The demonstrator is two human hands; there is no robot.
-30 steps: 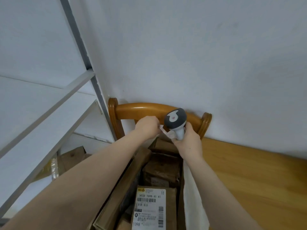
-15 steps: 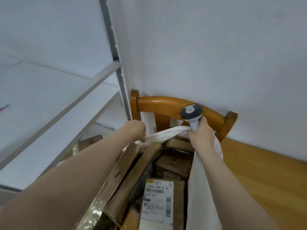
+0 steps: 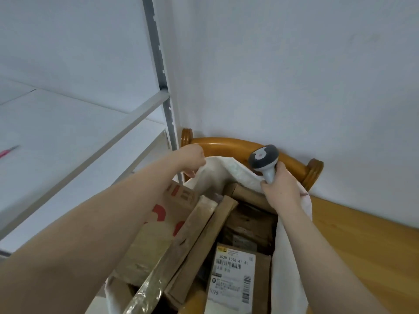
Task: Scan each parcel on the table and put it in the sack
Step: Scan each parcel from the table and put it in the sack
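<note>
A white sack (image 3: 229,172) stands open in front of a wooden chair back (image 3: 229,145), filled with several cardboard parcels. One parcel (image 3: 235,275) with a white barcode label lies on top at the lower middle. My left hand (image 3: 192,160) grips the sack's far rim on the left. My right hand (image 3: 280,189) pinches the rim on the right and also holds a grey handheld scanner (image 3: 264,160), head up. A large brown box with red print (image 3: 167,214) leans against the sack's left side.
A white metal shelf unit (image 3: 140,114) with a slotted upright stands at the left. A wooden table top (image 3: 362,245) lies at the right, against a white wall. A pink object (image 3: 9,151) rests on the shelf at far left.
Both hands have drawn the sack's rim apart and upward, widening its mouth. The view has shifted so the chair and sack sit further right.
</note>
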